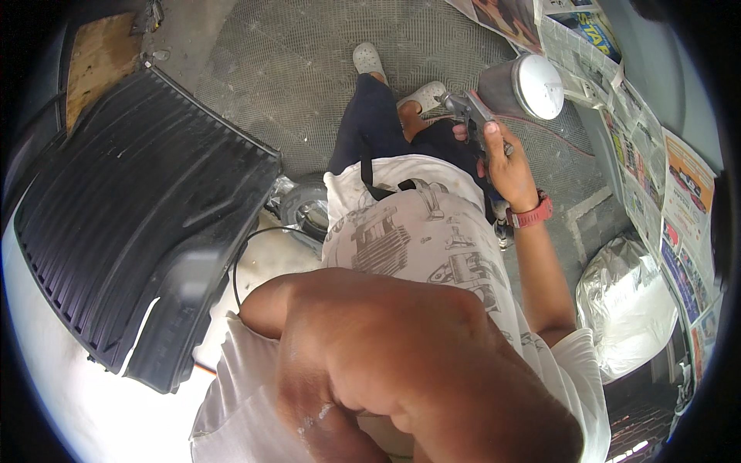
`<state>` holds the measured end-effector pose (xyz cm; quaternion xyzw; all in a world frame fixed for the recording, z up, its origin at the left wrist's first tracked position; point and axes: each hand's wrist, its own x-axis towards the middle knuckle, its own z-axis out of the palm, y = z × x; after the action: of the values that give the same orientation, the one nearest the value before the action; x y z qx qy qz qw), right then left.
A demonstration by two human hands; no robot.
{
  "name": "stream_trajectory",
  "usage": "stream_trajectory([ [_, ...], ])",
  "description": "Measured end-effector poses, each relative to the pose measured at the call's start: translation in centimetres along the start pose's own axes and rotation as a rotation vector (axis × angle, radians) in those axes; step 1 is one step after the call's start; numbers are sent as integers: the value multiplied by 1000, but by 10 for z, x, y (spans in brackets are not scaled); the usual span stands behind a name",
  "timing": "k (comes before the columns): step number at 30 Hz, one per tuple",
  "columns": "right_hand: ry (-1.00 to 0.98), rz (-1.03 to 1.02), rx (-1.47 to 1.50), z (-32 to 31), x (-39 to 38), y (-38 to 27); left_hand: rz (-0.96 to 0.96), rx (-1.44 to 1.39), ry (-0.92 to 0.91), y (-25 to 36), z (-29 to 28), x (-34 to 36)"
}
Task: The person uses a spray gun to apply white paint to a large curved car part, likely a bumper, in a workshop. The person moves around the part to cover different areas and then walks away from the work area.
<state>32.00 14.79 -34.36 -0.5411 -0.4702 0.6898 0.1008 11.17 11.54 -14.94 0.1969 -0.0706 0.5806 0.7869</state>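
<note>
My right hand [505,166] is wrapped round a metal spray gun [477,110], its thumb along the gun's back. Beside the gun, and seemingly fixed to it, is a grey cup [498,86] with a round white top [538,86]. A red watch [531,212] sits on my right wrist. My left arm is raised and bent across my chest. Close up and blurred, my left hand [440,347] fills the lower middle; its fingers are hidden or smeared, and whether it touches anything does not show.
A black ribbed plastic liner [147,208] stands at the left, with a wooden board [104,62] behind it. Newspaper sheets [641,154] cover a surface along the right. A wrapped plastic bundle [627,309] is at my right. A tyre [297,208] lies near my left side. The floor [285,69] is textured.
</note>
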Motion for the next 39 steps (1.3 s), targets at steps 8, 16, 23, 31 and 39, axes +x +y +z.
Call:
stream_trajectory([
  [8,10,-18,6,-4,3,-7,-38,-17,-1,1,0,14],
  [16,7,-99,-29,-10,4,-19,-182,32,-47,50,-5,30],
  [23,78,-102,-39,-22,0,-16,-243,10,-57,57,-3,38],
  [31,120,-101,-22,-14,1,-7,-249,-10,-71,65,-5,29],
  [39,142,-99,57,0,1,-27,-396,221,-258,63,-36,25],
])
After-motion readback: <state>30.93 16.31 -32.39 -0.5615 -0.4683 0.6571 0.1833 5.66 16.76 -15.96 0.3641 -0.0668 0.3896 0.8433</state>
